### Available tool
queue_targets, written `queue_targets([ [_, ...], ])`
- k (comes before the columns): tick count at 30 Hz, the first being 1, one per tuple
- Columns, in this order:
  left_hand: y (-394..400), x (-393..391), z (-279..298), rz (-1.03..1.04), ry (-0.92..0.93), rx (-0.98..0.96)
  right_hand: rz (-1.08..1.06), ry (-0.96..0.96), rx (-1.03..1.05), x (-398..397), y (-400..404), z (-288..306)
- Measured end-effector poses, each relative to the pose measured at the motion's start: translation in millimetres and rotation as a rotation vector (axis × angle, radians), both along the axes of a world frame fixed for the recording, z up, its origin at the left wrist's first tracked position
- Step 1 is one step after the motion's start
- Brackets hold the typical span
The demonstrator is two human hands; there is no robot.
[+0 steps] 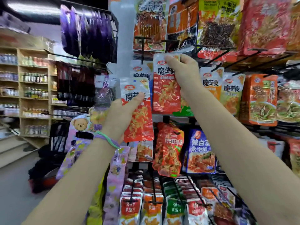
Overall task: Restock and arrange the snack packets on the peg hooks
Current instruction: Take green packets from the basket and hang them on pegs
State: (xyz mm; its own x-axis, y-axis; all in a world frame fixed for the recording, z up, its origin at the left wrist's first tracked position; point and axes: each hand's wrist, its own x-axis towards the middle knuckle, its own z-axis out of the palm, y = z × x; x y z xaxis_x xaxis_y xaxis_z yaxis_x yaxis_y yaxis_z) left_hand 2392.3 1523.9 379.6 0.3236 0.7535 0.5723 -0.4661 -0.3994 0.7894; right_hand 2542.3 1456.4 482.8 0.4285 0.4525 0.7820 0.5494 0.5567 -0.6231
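While gripped, packets (167, 88) near hooks (142, 51)

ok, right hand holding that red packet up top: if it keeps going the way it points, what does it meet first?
Likely the black peg hook just above the red packet the right hand pinches, then the hanging packets behind. Depth is unclear from this view.

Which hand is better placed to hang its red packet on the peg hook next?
The right hand, probably. It pinches its red packet by the top edge, raised near the peg hook. The left hand holds its packet lower.
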Motion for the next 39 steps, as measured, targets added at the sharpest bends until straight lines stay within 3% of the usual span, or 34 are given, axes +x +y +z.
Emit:
queue_targets([
  [15, 0.2, -2.6, -0.4, -0.087, 0.118, -0.006, -0.035, 0.220, -0.079, -1.4, 1.7, 9.6],
  [21, 0.5, -5.9, 2.0, -0.074, 0.142, -0.016, -0.167, 0.101, -0.022, 3.1, -2.5, -0.1],
  [26, -5.7, -6.2, 12.6, -0.095, 0.104, 0.031, -0.390, -0.167, 0.196, 6.5, -16.8, -19.0],
  [28, -7.3, -1.5, 18.9, -0.099, 0.106, 0.042, -0.328, -0.197, 0.167, 2.4, -25.2, -24.2],
  [32, -18.9, 14.2, 33.9, -0.110, 0.168, 0.140, -0.105, -0.305, -0.086, -4.4, -30.2, -29.0],
  [36, -7.8, 32.3, 44.6, 0.160, 0.182, 0.374, -0.038, -0.190, -0.035, 3.0, -26.6, -21.0],
  [39, 13.2, 33.3, 49.1, 0.579, 0.145, 0.808, -0.012, -0.108, -0.056, 11.0, -25.6, -9.6],
])
